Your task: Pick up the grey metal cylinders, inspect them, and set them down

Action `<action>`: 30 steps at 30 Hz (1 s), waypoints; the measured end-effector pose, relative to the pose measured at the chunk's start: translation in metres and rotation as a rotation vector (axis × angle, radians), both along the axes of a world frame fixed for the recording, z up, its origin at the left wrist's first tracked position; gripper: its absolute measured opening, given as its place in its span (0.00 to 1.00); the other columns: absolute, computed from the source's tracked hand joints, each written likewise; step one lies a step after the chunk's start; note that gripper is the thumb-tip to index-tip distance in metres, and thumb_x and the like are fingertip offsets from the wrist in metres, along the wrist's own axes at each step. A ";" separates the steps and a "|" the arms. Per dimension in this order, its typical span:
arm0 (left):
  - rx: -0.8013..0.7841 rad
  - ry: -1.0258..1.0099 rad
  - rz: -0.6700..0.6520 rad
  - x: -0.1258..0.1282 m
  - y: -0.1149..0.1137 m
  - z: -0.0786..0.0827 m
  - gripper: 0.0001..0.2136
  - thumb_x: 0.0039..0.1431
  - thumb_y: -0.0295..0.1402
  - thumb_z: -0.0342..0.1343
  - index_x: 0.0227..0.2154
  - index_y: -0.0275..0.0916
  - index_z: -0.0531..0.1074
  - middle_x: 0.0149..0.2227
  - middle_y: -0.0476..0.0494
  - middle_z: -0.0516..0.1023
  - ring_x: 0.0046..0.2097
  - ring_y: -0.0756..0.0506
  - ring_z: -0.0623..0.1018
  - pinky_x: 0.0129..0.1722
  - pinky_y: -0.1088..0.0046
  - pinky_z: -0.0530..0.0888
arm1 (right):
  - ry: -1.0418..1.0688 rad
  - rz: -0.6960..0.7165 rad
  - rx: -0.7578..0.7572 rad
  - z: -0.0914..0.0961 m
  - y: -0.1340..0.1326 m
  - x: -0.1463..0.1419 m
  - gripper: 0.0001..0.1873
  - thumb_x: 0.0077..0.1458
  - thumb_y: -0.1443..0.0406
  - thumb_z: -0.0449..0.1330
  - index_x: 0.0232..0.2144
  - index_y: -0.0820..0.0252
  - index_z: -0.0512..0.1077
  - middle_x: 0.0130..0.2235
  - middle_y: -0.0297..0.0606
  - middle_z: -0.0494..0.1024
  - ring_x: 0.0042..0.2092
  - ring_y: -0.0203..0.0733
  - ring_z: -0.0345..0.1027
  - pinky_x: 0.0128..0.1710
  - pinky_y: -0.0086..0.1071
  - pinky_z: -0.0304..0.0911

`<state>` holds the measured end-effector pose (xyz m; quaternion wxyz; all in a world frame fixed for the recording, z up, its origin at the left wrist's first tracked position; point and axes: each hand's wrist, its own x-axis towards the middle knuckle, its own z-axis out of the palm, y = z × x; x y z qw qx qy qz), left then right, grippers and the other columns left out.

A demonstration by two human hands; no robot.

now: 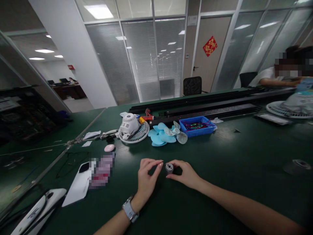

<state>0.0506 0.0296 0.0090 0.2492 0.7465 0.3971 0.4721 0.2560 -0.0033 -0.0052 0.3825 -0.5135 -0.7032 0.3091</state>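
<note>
My right hand (186, 173) grips a small grey metal cylinder (169, 168) between thumb and fingers. The cylinder's round end, with dark holes in it, faces up toward me. Just left of it is my left hand (148, 176), with a watch on the wrist. Its thumb and forefinger are pinched together at the tips, near the cylinder but apart from it. A tiny dark thing may be between those fingertips; it is too small to name. Both hands are above the green tabletop (210, 215).
Beyond my hands lie blue fan blades (158, 134), a white fan housing (130, 125) and a blue bin (198, 127) of wires. A white phone (77, 186) and a pink oval object (109, 148) are at left. A person (269, 76) sits at far right.
</note>
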 end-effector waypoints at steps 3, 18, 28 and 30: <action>-0.050 0.226 0.010 -0.013 -0.004 -0.006 0.10 0.59 0.44 0.59 0.40 0.52 0.81 0.35 0.44 0.76 0.41 0.43 0.70 0.43 0.63 0.67 | 0.001 -0.004 0.000 0.001 -0.002 0.001 0.23 0.47 0.53 0.69 0.45 0.54 0.75 0.42 0.36 0.79 0.42 0.44 0.72 0.46 0.38 0.67; -0.112 0.337 0.029 -0.021 -0.011 -0.017 0.18 0.59 0.46 0.56 0.49 0.45 0.77 0.39 0.42 0.76 0.43 0.42 0.70 0.44 0.64 0.68 | 0.123 -0.358 0.150 0.002 -0.009 0.045 0.25 0.52 0.51 0.64 0.47 0.59 0.74 0.44 0.42 0.80 0.41 0.44 0.74 0.44 0.39 0.69; -0.272 -0.032 0.249 -0.026 -0.014 -0.021 0.21 0.64 0.48 0.46 0.43 0.39 0.78 0.36 0.42 0.79 0.38 0.43 0.76 0.39 0.68 0.70 | -0.202 -0.970 0.173 -0.020 0.002 0.205 0.35 0.49 0.42 0.58 0.47 0.62 0.74 0.39 0.48 0.80 0.40 0.52 0.75 0.40 0.42 0.68; -0.280 -0.038 0.248 -0.027 -0.017 -0.017 0.22 0.64 0.49 0.45 0.42 0.39 0.78 0.34 0.43 0.78 0.37 0.44 0.76 0.39 0.68 0.69 | -0.216 -0.953 0.135 -0.028 0.005 0.205 0.36 0.48 0.42 0.59 0.47 0.63 0.73 0.40 0.49 0.80 0.40 0.53 0.75 0.40 0.42 0.69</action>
